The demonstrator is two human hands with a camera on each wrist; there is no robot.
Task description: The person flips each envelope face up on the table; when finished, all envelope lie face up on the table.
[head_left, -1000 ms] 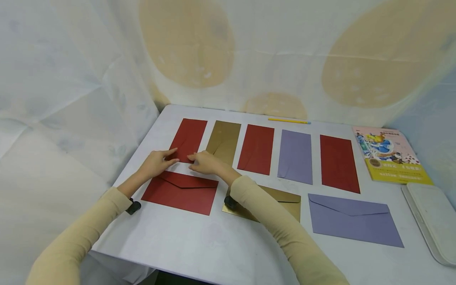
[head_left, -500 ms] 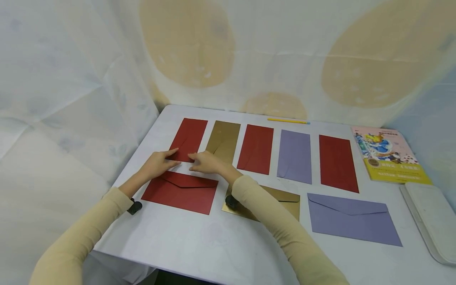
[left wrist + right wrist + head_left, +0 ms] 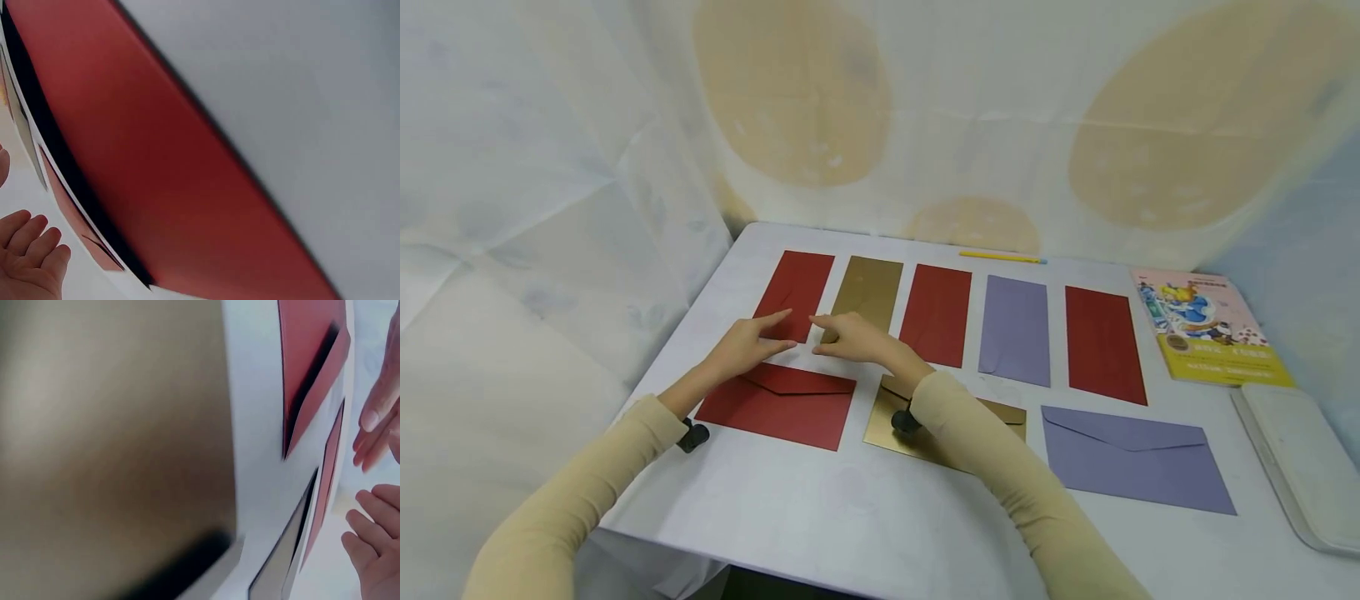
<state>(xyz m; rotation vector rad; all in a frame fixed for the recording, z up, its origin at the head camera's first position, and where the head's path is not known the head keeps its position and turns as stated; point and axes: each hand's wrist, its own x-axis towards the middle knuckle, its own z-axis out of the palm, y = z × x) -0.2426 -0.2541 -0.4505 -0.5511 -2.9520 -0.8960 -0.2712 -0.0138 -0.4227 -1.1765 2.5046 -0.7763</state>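
My left hand (image 3: 748,346) is over the near end of the far-left red envelope (image 3: 796,287), thumb and fingers spread with nothing between them. Facing it, my right hand (image 3: 857,340) is over the near end of the upright gold envelope (image 3: 868,287), its fingers loosely bent and holding nothing. A gap separates the two hands. Below my left hand lies a sideways red envelope (image 3: 782,412), flap edge toward the top. A sideways gold envelope (image 3: 887,421) is partly covered by my right forearm. In the right wrist view, relaxed fingers of my right hand (image 3: 378,550) show.
Farther right in the back row are a red envelope (image 3: 936,317), a purple one (image 3: 1013,329) and another red one (image 3: 1105,346). A sideways purple envelope (image 3: 1138,458) lies nearer. A pencil (image 3: 1002,257), a book (image 3: 1210,325) and a white case (image 3: 1300,467) sit around them.
Both hands have drawn slightly to the right, off the near corners of the far-left red envelope. The head view has shifted a little; the envelopes keep their arrangement.
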